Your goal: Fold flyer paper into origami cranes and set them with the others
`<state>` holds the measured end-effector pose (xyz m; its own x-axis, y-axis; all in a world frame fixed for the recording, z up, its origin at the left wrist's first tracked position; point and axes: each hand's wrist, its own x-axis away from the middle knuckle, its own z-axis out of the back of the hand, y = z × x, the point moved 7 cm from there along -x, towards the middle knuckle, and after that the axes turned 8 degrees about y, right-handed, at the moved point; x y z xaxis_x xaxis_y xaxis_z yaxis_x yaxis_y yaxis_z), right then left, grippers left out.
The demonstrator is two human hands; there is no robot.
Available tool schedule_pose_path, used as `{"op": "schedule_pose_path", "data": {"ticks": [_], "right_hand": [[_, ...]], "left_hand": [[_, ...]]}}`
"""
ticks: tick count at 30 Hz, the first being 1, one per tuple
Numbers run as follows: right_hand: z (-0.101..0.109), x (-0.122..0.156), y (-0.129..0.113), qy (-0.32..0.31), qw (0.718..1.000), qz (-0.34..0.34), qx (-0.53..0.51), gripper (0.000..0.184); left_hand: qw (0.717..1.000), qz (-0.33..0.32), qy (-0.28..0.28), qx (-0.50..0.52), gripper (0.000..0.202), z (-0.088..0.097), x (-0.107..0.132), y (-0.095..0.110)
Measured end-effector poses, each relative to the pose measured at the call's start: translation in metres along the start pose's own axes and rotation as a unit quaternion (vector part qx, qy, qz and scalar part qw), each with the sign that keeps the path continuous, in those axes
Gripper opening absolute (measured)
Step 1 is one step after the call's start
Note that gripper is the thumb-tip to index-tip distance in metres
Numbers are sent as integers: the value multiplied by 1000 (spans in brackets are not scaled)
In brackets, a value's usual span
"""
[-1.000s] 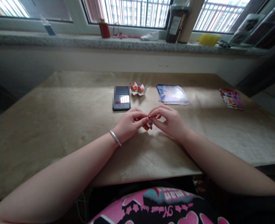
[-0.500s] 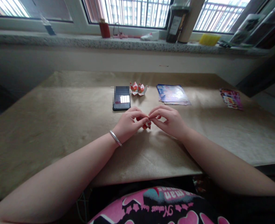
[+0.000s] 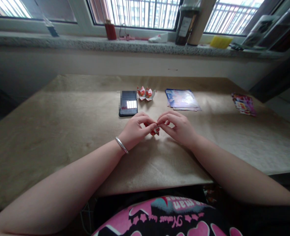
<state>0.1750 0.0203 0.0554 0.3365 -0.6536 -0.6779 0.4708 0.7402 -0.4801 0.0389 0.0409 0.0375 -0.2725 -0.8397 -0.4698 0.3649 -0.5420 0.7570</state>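
Observation:
Between my hands is a small piece of folded red and white paper [image 3: 155,131], mostly covered by my fingers. My left hand [image 3: 138,127], with a silver bangle at the wrist, pinches it between thumb and fingers. From the other side my right hand [image 3: 178,127] pinches at the same upper point, its fingertips meeting those of the left. Just beyond my hands stand folded red and white paper figures [image 3: 145,94] with pointed tips, beside a dark phone [image 3: 128,104] lying flat.
A stack of printed sheets [image 3: 183,99] lies behind my right hand. Farther right is a pile of colourful printed papers [image 3: 243,104]. On the stone windowsill [image 3: 81,42] stand a red container [image 3: 110,30], a dark jar [image 3: 186,26] and a yellow block [image 3: 220,41].
Both hands stay almost where they were. The fingertips and the folded paper have shifted very slightly.

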Motion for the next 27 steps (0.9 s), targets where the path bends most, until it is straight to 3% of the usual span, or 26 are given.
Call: {"op": "schedule_pose_path", "data": {"ticks": [5, 10, 13, 17, 23, 27], "right_hand": [[-1, 0, 1, 0, 1000, -20, -3, 6], [-14, 4, 16, -42, 991, -127, -19, 18], [-21, 7, 22, -62, 980, -175, -65, 16], [-23, 7, 25, -57, 977, -189, -75, 13], [-23, 5, 23, -45, 972, -204, -104, 18], [-22, 4, 20, -31, 974, -200, -99, 21]], "left_hand": [[1000, 1, 7, -1, 18, 2, 0, 1], [1000, -8, 21, 6, 15, 3, -1, 1], [1000, -6, 17, 14, 13, 2, -2, -2], [1000, -9, 29, 8, 14, 3, -1, -1], [994, -71, 77, -43, 14, 9, 3, 17], [994, -78, 68, -47, 13, 9, 2, 19]]}}
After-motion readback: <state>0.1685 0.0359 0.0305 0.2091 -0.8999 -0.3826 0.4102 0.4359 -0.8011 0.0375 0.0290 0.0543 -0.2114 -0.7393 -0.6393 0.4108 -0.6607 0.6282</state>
